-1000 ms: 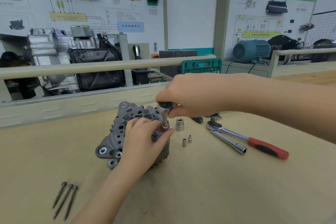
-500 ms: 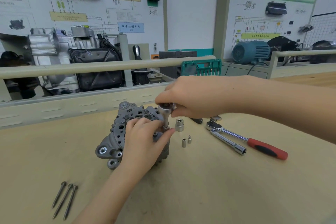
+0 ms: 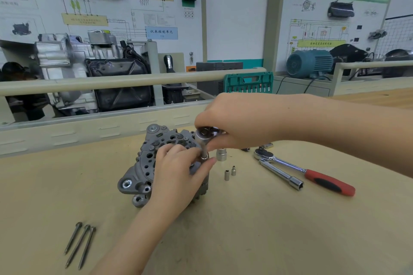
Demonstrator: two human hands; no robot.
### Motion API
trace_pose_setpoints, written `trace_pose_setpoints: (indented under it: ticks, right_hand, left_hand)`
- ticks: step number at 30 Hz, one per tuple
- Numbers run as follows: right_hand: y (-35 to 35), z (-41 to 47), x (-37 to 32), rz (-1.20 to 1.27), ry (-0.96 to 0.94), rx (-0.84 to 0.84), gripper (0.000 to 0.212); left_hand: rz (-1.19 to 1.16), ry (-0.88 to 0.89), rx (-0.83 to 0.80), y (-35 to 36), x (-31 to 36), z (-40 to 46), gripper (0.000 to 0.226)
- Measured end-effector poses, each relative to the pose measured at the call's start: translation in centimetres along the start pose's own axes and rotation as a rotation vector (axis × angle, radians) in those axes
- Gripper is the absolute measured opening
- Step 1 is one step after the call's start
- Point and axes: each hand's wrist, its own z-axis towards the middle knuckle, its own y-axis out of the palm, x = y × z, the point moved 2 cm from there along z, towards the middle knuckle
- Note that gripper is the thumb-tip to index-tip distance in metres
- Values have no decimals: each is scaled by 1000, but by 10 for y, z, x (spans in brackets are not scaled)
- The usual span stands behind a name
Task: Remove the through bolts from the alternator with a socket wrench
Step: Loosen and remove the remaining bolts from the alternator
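The grey cast-metal alternator [image 3: 143,167] sits on the tan wooden workbench [image 3: 245,230], near its middle, rear face with its vent holes turned up and toward the camera. The left hand [image 3: 176,176] lies over its near right side, fingers curled down around the housing and the thumb reaching toward the socket [image 3: 204,156]. The right hand [image 3: 237,123] closes around the head of the chrome socket wrench [image 3: 203,135], which stands upright with its socket seated at the alternator's right edge, presumably on a bolt head that the fingers hide.

3 long grey through bolts [image 3: 79,244] lie side by side at the near left of the bench, well apart from the alternator, so this looks like one of the last bolts.

To the right lie a loose chrome socket [image 3: 221,154], 2 small bits [image 3: 229,173], a red-handled ratchet [image 3: 312,174] and a chrome extension bar [image 3: 281,174].

The alternator is likely heavy and rigid, with lugs and ribs that give purchase; bracing the housing is better than holding the finned rear face. The bolts look thin, stiff and smooth, liable to roll, and are best drawn out by the head once loose. If the socket tilts it may slip off.
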Motion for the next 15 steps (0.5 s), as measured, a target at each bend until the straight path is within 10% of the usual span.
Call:
trace_pose_setpoints:
  ticks: [15]
  right_hand:
    - [2,1,1,-25,38,11,28]
  left_hand:
    - [3,24,47,-2,1,2,23]
